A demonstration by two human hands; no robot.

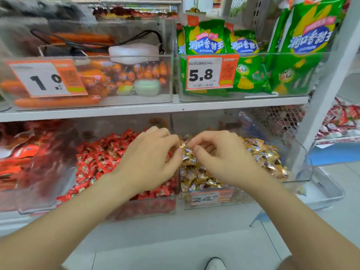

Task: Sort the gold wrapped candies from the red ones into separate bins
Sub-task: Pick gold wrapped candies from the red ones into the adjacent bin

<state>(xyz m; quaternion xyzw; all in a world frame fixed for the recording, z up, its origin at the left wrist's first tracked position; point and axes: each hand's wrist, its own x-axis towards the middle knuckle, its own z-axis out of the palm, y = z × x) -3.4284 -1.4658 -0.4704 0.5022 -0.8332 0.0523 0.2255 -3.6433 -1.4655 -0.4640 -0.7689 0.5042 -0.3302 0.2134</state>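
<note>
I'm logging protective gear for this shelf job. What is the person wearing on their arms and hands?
Nothing that shows. The left hand and right hand are ungloved. The left forearm and right forearm are bare to the frame's edge, with no sleeves in view. No watch or bracelet appears, and no ring on the fingers.

Green snack pkts [206, 42] & sausages [58, 101]

Left tag [45, 77] shows 10, right tag [209, 72] 5.8, lower tag [209, 198] 24.
</note>
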